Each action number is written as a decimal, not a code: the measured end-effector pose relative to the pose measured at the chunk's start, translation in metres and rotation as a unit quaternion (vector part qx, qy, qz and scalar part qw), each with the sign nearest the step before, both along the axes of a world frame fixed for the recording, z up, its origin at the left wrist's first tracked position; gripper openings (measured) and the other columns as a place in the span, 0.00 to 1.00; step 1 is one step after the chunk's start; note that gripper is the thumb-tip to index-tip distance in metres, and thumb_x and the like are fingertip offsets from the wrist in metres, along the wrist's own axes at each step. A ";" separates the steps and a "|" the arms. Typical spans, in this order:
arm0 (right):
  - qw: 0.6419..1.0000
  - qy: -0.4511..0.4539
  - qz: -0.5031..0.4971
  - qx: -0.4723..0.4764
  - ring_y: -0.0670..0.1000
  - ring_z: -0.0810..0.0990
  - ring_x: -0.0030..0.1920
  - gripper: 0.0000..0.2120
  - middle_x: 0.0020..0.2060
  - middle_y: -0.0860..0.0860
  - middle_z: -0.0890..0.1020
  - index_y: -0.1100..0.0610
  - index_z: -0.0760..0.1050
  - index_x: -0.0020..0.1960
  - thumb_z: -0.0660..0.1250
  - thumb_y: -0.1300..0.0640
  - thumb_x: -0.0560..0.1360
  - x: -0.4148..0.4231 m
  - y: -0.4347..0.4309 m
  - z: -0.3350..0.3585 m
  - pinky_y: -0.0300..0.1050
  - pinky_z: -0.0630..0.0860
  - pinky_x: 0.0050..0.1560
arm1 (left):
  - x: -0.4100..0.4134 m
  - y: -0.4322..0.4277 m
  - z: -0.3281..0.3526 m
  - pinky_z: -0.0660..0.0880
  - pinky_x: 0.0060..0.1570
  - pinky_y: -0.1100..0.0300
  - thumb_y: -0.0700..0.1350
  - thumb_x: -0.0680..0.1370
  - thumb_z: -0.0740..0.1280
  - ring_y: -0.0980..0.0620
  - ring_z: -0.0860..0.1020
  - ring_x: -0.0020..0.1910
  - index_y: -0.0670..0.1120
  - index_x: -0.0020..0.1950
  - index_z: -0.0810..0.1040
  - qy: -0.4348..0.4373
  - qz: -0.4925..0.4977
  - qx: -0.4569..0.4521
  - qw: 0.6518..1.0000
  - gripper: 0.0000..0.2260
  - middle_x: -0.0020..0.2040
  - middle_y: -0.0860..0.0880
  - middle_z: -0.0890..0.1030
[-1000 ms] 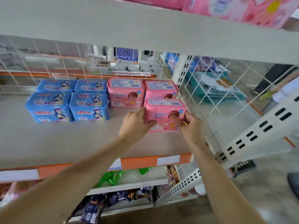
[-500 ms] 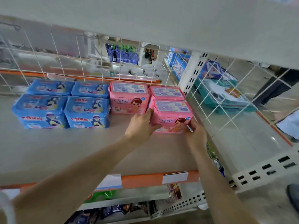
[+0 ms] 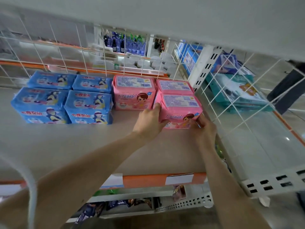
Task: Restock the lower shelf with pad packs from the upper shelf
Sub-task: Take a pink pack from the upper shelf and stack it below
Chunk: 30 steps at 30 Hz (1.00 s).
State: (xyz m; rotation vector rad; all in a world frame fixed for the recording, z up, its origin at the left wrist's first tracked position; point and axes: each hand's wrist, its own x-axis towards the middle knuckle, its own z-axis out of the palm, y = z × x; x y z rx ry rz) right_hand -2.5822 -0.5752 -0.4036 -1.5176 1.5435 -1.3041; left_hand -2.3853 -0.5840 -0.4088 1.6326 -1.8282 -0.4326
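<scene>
Pink pad pack (image 3: 179, 111) sits on the beige shelf board (image 3: 82, 146), in the front row just beside the wire side panel (image 3: 231, 96), with both hands on it. The left hand (image 3: 149, 123) wraps the end farther from the panel, fingers curled up over the edge and thumb low on the front face. The right hand (image 3: 204, 131) pinches the lower corner on the panel side. A grip at both ends probably suits a soft, puffy wrapper, since it lets the pack be pushed squarely back without twisting.

A second pink pack (image 3: 174, 86) stands directly behind it, equally close to the panel. A third pink pack (image 3: 134, 93) is one place farther from the panel, and the blue pad packs (image 3: 66, 98) fill the places farthest from it, in two rows. Judging by this layout, the held pack is being lined up as the start of a front pink row, label upward like its neighbours.

Whether its base lies flat on the board or is slightly raised cannot be told, as the hands cover the lower edge. The right hand's fingertips are hidden behind the pack. Print on the wrappers is too blurred to read. Only the pale underside of the upper shelf (image 3: 165, 14) shows, so its stock is out of view. Goods below the orange price strip (image 3: 148, 179) are dark and indistinct.
</scene>
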 end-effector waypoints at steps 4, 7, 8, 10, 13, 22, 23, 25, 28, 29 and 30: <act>1.000 -0.013 0.007 0.018 0.41 0.82 0.54 0.17 0.53 0.41 0.85 0.41 0.79 0.58 0.66 0.62 0.78 0.000 0.002 0.005 0.43 0.79 0.54 | 0.003 0.011 0.003 0.78 0.51 0.45 0.49 0.74 0.74 0.40 0.80 0.51 0.44 0.57 0.72 0.049 -0.008 0.042 0.998 0.18 0.52 0.44 0.82; 0.999 -0.015 -0.012 0.029 0.44 0.80 0.57 0.19 0.56 0.41 0.82 0.37 0.75 0.61 0.68 0.57 0.76 0.000 0.007 0.007 0.53 0.79 0.59 | 0.011 0.033 0.020 0.76 0.59 0.47 0.47 0.76 0.74 0.42 0.78 0.60 0.46 0.64 0.71 0.050 -0.014 0.055 0.997 0.20 0.61 0.45 0.80; 0.999 -0.021 -0.014 0.029 0.46 0.80 0.59 0.21 0.58 0.42 0.81 0.38 0.72 0.65 0.69 0.54 0.76 0.001 0.012 0.009 0.56 0.78 0.60 | 0.015 0.043 0.026 0.75 0.60 0.49 0.49 0.77 0.73 0.43 0.76 0.63 0.47 0.68 0.69 0.033 -0.006 0.062 0.997 0.23 0.63 0.45 0.79; 1.000 0.010 -0.009 0.016 0.49 0.75 0.66 0.27 0.67 0.44 0.76 0.40 0.65 0.73 0.69 0.48 0.76 0.005 0.027 0.015 0.53 0.74 0.65 | 0.025 0.065 0.037 0.73 0.61 0.50 0.56 0.78 0.69 0.43 0.73 0.67 0.51 0.77 0.62 -0.018 0.019 0.070 0.997 0.30 0.68 0.46 0.76; 0.996 0.078 -0.007 -0.041 0.50 0.70 0.70 0.32 0.70 0.48 0.72 0.44 0.60 0.76 0.63 0.38 0.76 0.013 0.055 0.026 0.51 0.72 0.67 | 0.035 0.100 0.056 0.71 0.64 0.52 0.62 0.79 0.64 0.47 0.70 0.70 0.56 0.79 0.58 -0.051 0.047 0.072 0.995 0.32 0.73 0.49 0.72; 0.970 0.021 0.213 -0.110 0.44 0.59 0.77 0.30 0.76 0.39 0.64 0.44 0.61 0.77 0.61 0.40 0.76 0.101 0.128 0.088 0.57 0.60 0.75 | 0.082 0.222 0.123 0.67 0.67 0.57 0.68 0.79 0.51 0.56 0.68 0.72 0.52 0.76 0.65 0.036 0.102 -0.072 0.992 0.31 0.73 0.54 0.71; 0.966 0.021 0.232 -0.111 0.44 0.59 0.77 0.31 0.76 0.40 0.63 0.44 0.61 0.77 0.61 0.40 0.76 0.112 0.130 0.092 0.56 0.60 0.75 | 0.092 0.236 0.129 0.67 0.67 0.58 0.67 0.80 0.51 0.55 0.68 0.73 0.51 0.76 0.65 0.024 0.116 -0.087 0.989 0.31 0.73 0.53 0.70; 0.954 0.031 0.277 -0.114 0.44 0.57 0.78 0.31 0.77 0.40 0.62 0.41 0.60 0.77 0.60 0.39 0.76 0.130 0.135 0.101 0.50 0.58 0.76 | 0.111 0.261 0.139 0.67 0.66 0.61 0.62 0.81 0.55 0.56 0.69 0.72 0.47 0.75 0.67 0.004 0.139 -0.112 0.984 0.27 0.72 0.52 0.71; 0.932 0.054 0.329 -0.145 0.45 0.53 0.79 0.31 0.77 0.38 0.60 0.36 0.56 0.76 0.59 0.35 0.76 0.151 0.147 0.113 0.51 0.55 0.75 | 0.137 0.293 0.151 0.69 0.62 0.67 0.56 0.79 0.59 0.61 0.72 0.67 0.46 0.73 0.68 -0.029 0.183 -0.150 0.971 0.25 0.71 0.52 0.71; 0.927 0.057 0.338 -0.155 0.46 0.53 0.79 0.30 0.77 0.37 0.59 0.35 0.55 0.76 0.58 0.34 0.76 0.156 0.152 0.118 0.52 0.55 0.74 | 0.145 0.301 0.155 0.71 0.61 0.64 0.56 0.78 0.60 0.61 0.73 0.65 0.48 0.73 0.68 -0.038 0.199 -0.159 0.966 0.25 0.72 0.53 0.71; 0.922 0.063 0.344 -0.168 0.47 0.53 0.79 0.30 0.77 0.37 0.59 0.35 0.56 0.76 0.57 0.33 0.76 0.162 0.154 0.121 0.52 0.55 0.74 | 0.152 0.307 0.158 0.75 0.59 0.60 0.57 0.79 0.60 0.59 0.75 0.63 0.49 0.73 0.68 -0.045 0.213 -0.170 0.961 0.25 0.72 0.56 0.69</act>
